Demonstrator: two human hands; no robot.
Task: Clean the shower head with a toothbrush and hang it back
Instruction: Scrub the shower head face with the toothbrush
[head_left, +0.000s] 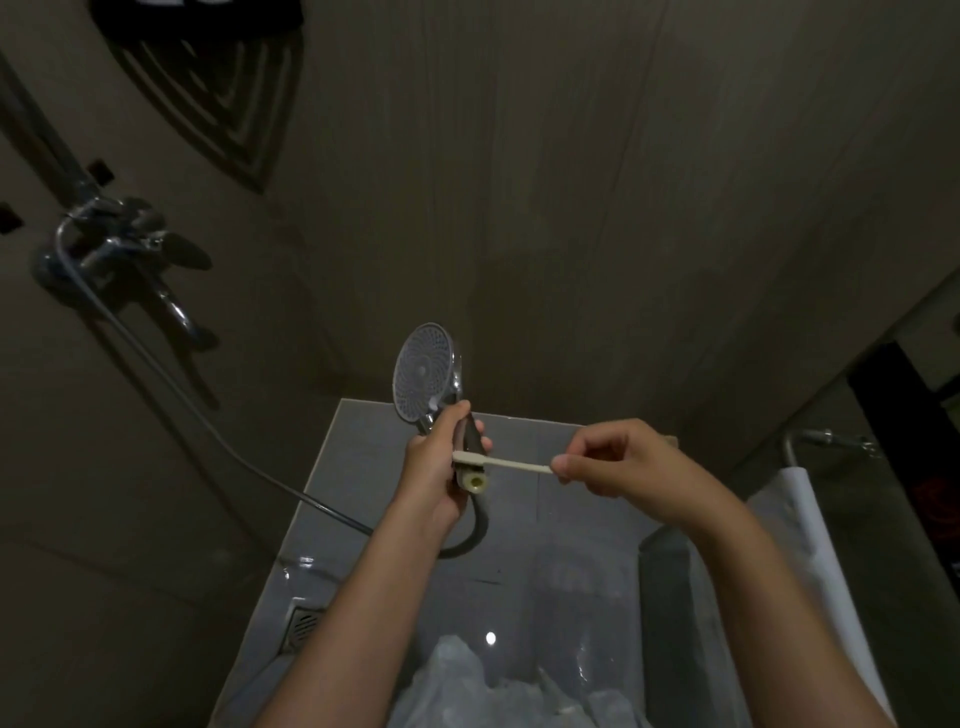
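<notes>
My left hand (436, 465) grips the chrome handle of the shower head (423, 371), holding it upright with the round grey spray face turned toward me. A cream toothbrush (514, 464) lies level across the handle, its head end against my left hand. My right hand (618, 460) pinches the brush's handle end between thumb and fingers. A grey hose (182, 400) loops from under the handle, off to the left and up to the wall mixer tap (130, 244).
Dark wall panels surround the stall, with a corner shelf (208, 98) high at the left. The grey tiled floor (571, 525) is wet, with a drain (304, 626) at lower left. A white towel (810, 525) hangs on a rail at right.
</notes>
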